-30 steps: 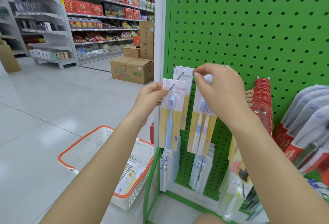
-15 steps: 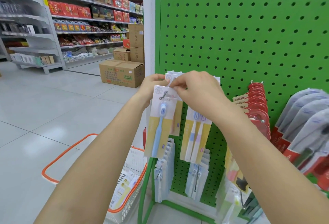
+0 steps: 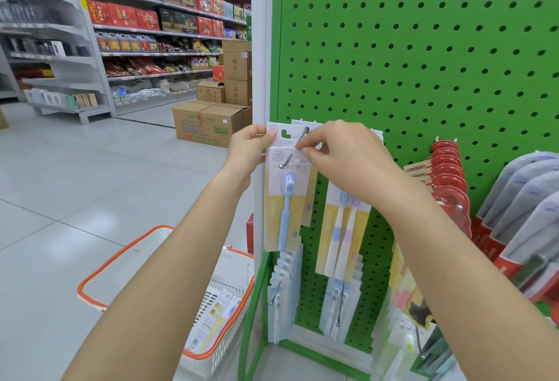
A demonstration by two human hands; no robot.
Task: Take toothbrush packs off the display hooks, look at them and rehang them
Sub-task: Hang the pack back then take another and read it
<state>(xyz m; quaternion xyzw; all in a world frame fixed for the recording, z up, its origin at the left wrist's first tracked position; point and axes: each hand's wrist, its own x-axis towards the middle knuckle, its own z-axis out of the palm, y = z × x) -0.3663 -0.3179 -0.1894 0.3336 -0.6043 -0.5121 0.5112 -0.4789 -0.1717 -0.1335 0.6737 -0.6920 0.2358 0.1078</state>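
Observation:
A yellow-and-white toothbrush pack (image 3: 284,202) with a blue brush hangs on a metal display hook (image 3: 286,161) at the left edge of the green pegboard (image 3: 423,48). My left hand (image 3: 249,150) pinches the left top edge of the packs there. My right hand (image 3: 341,157) pinches the top of a pack by a second hook (image 3: 302,137) just above. A two-brush pack (image 3: 343,235) hangs below my right wrist.
A white basket with an orange rim (image 3: 121,256) sits on the floor at lower left, with packs inside. Red-carded items (image 3: 447,175) and grey pouches (image 3: 520,199) hang to the right. Clear packs (image 3: 282,290) hang lower down. Cardboard boxes (image 3: 208,122) and stocked shelves stand across the aisle.
My right hand has moved left from the two-brush pack onto the top of the left packs. The camera view shifted; both hands now meet at the left hooks.

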